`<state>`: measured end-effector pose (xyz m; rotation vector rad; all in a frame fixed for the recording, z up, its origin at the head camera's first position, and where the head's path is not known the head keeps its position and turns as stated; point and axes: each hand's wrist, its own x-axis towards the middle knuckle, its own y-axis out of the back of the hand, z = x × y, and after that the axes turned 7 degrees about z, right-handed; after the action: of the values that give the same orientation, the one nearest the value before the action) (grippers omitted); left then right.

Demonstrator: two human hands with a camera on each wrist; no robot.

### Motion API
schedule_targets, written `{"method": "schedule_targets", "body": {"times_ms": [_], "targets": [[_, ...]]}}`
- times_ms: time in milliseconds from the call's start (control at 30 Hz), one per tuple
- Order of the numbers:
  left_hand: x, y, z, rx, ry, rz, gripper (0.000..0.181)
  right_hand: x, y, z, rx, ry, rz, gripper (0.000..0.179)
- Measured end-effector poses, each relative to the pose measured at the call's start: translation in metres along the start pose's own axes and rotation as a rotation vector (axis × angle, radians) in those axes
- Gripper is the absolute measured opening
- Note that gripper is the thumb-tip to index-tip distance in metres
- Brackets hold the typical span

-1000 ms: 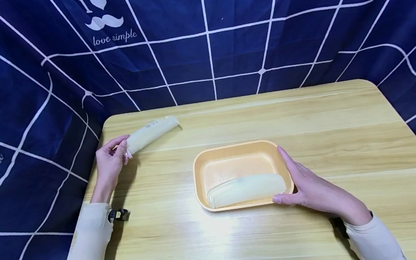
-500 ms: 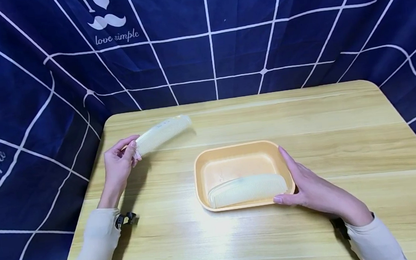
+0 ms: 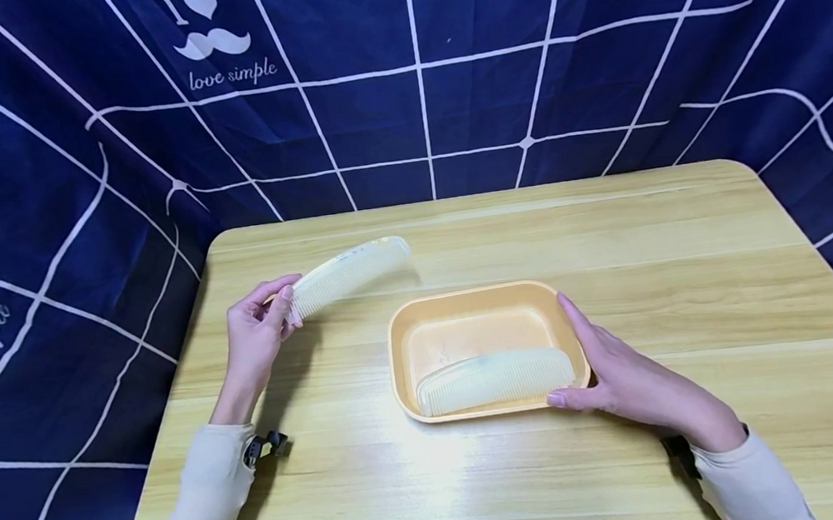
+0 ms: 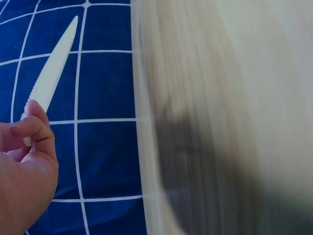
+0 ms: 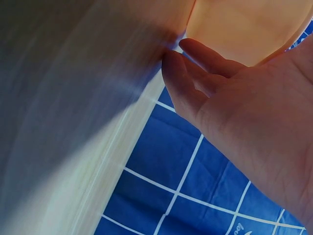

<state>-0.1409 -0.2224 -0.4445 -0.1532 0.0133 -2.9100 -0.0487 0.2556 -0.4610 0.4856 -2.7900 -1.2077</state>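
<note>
My left hand (image 3: 253, 336) pinches one end of a pale cream comb (image 3: 352, 273) between thumb and fingers. The comb is raised over the table, its teeth facing down and its free end pointing right, above the box's far left. In the left wrist view the same comb (image 4: 55, 71) appears edge-on beyond the curled fingers. A light orange plastic box (image 3: 475, 321) stands mid-table, with a similar pale comb (image 3: 501, 376) lying along its near side. My right hand (image 3: 627, 380) grips the box's right end, thumb at the near corner and fingers along the outer wall.
The wood-grain table (image 3: 657, 253) has rounded far corners. Dark blue cloth (image 3: 478, 112) with white lines hangs behind it and along both sides. Each wrist carries a small black strap device, such as the left wrist mount (image 3: 265, 448).
My left hand has carried the comb to the right, closer to the box, from the table's far left. The right hand, the box and the comb inside have stayed put.
</note>
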Motion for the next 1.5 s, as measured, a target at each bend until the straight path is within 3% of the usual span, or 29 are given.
{"method": "schedule_targets", "body": {"times_ms": [500, 867, 1500], "targets": [[-0.016, -0.021, 0.004, 0.001, 0.025, -0.084, 0.030, 0.000, 0.001, 0.002, 0.007, -0.005, -0.013, 0.130], [-0.030, -0.037, 0.005, 0.006, -0.005, -0.170, 0.029, 0.000, 0.001, -0.001, 0.025, -0.013, -0.009, 0.130], [-0.055, -0.064, -0.005, -0.002, 0.037, -0.282, 0.025, 0.000, 0.000, -0.001, 0.022, 0.003, -0.008, 0.129]]}}
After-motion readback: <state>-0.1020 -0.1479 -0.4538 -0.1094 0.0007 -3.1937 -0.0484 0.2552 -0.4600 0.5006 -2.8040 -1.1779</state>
